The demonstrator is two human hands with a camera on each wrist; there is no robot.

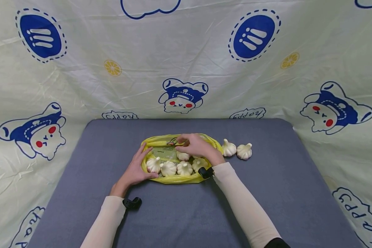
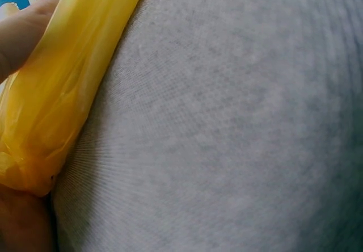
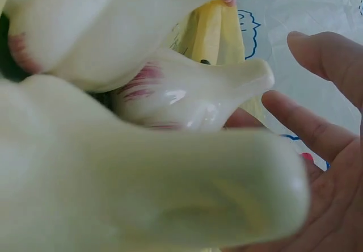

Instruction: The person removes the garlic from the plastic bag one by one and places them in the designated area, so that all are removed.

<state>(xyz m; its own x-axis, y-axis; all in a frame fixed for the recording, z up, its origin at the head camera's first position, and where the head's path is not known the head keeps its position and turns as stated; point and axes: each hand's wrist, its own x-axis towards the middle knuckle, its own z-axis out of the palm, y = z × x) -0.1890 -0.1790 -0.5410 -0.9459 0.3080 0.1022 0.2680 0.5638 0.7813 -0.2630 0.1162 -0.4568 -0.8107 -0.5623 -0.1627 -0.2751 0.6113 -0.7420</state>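
A yellow plastic bag (image 1: 173, 179) lies with its mouth spread wide, and several white garlic bulbs (image 1: 168, 168) sit inside along its near side. My left hand (image 1: 137, 168) grips the bag's left end, its thumb and fingertips over the rim. Above the bag's far half, my right hand (image 1: 196, 145) reaches in over a garlic bulb (image 1: 183, 156). In the right wrist view, thumb and fingers stand apart, with one finger partly hidden behind a purple-streaked bulb (image 3: 181, 96). Another bulb's pale stem (image 3: 227, 184) fills the foreground there.
Two more garlic bulbs, one (image 1: 229, 148) against the bag's right end and another (image 1: 244, 151) beside it, rest on the grey cloth-covered table (image 1: 266, 193). A patterned white sheet (image 1: 136, 58) hangs behind the table and at both sides.
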